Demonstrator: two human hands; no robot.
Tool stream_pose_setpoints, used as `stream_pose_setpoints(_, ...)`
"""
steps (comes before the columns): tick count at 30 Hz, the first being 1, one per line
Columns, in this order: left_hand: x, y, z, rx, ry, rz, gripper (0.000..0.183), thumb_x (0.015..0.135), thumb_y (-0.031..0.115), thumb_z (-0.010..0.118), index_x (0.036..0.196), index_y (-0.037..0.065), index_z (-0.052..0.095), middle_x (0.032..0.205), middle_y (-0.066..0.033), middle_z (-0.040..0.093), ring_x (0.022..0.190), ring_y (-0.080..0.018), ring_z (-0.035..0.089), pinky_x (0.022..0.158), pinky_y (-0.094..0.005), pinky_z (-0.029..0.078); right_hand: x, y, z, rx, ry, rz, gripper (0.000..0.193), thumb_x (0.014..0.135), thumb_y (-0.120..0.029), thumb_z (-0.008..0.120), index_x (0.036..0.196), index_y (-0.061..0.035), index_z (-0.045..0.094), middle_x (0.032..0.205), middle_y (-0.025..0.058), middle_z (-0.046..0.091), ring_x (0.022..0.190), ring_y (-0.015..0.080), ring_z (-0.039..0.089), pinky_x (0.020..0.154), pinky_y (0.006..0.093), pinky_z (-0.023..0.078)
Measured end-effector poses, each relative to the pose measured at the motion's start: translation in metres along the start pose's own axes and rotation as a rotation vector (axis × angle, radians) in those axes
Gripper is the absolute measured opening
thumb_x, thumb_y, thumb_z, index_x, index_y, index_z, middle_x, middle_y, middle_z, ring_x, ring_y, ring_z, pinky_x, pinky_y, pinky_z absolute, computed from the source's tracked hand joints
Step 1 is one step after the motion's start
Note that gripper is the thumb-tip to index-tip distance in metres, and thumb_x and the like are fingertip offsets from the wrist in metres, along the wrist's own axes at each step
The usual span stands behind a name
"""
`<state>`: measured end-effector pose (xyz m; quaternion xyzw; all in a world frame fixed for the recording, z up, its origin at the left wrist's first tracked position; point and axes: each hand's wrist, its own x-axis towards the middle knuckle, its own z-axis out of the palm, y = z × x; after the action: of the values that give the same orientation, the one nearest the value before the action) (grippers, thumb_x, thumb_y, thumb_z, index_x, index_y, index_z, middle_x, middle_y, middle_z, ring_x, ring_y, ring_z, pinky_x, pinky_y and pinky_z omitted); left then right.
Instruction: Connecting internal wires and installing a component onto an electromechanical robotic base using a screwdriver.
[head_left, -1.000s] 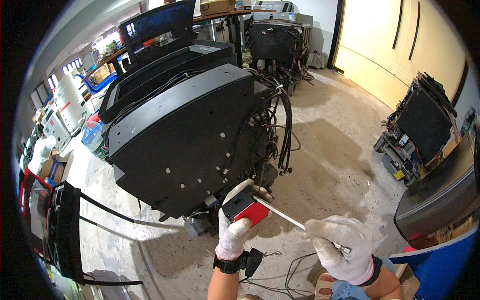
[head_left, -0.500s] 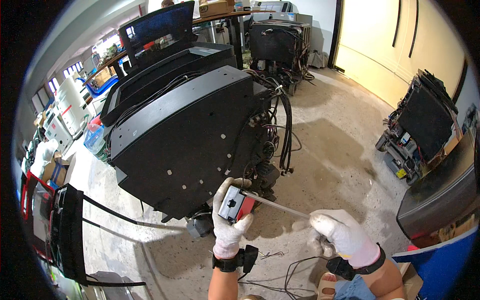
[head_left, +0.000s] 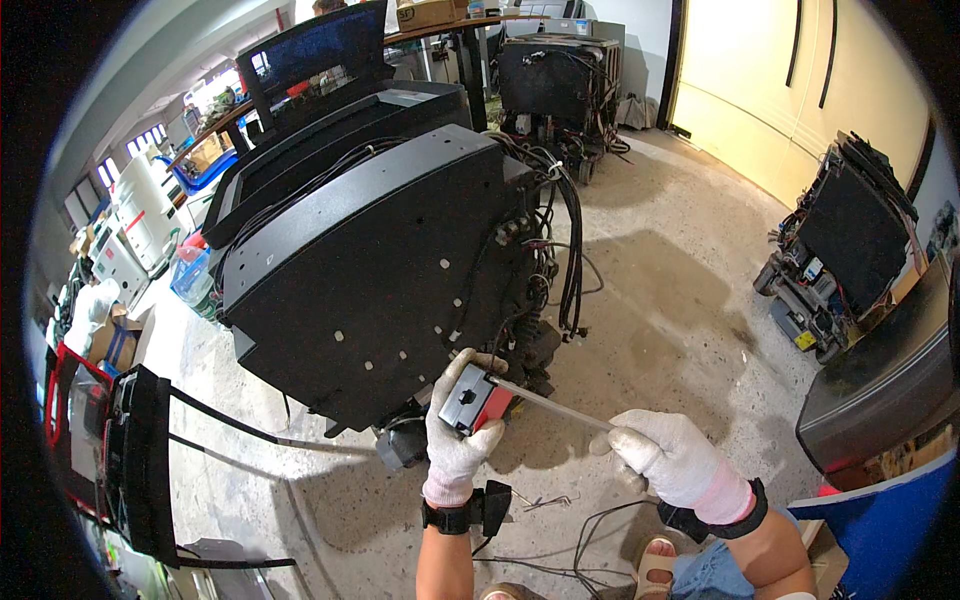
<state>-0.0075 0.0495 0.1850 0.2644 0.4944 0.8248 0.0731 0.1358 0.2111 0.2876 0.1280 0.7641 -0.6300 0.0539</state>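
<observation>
My left hand (head_left: 458,465), in a white work glove, is wrapped round a small boxy grey-and-red case (head_left: 472,398) with a black fitting on its face. A long, narrow pale strip (head_left: 550,404) runs from the case's upper right edge across to my right hand (head_left: 668,455). The gloved right fingers are closed on the strip's far end. What kind of thing the case is, I cannot make out. Just beyond the left hand stands a large black machine housing (head_left: 370,270), with bundled black cables (head_left: 570,240) along its right side.
Thin metal pieces (head_left: 545,500) and a black cable (head_left: 580,550) lie on the concrete floor near my feet. At the right are another stripped machine (head_left: 850,240) and a dark curved panel (head_left: 880,370). A black-and-red frame (head_left: 140,465) stands left.
Both hands have shifted slightly, the right one a little up and to the left. The strip still spans between them, and the view has moved slightly.
</observation>
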Motion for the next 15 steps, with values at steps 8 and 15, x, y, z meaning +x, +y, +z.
stream_pose_setpoints(8,0.004,0.016,-0.003,0.261,-0.049,-0.154,0.07,0.059,0.006,0.059,0.125,0.001,0.039,0.119,-0.0103,0.048,0.109,-0.0181,0.046,0.095,-0.0293,0.034,0.011,0.002,0.005,-0.203,0.079,-0.035,0.017,0.083,-0.01,0.048,0.095,-0.0047,0.059,0.063,0.0022,0.056,0.054,0.0107,0.053,0.047,0.025,0.041)
stream_pose_setpoints(15,0.015,-0.009,0.02,0.259,-0.268,0.281,0.07,0.056,0.014,0.062,0.121,-0.001,0.041,0.117,-0.0204,0.048,0.111,-0.0297,0.046,0.096,-0.0338,0.034,0.011,0.045,-0.038,0.776,-0.455,0.257,0.036,0.093,-0.036,0.032,0.081,-0.0059,0.048,0.041,-0.0055,0.016,0.031,0.0074,0.021,0.031,0.0203,0.02)
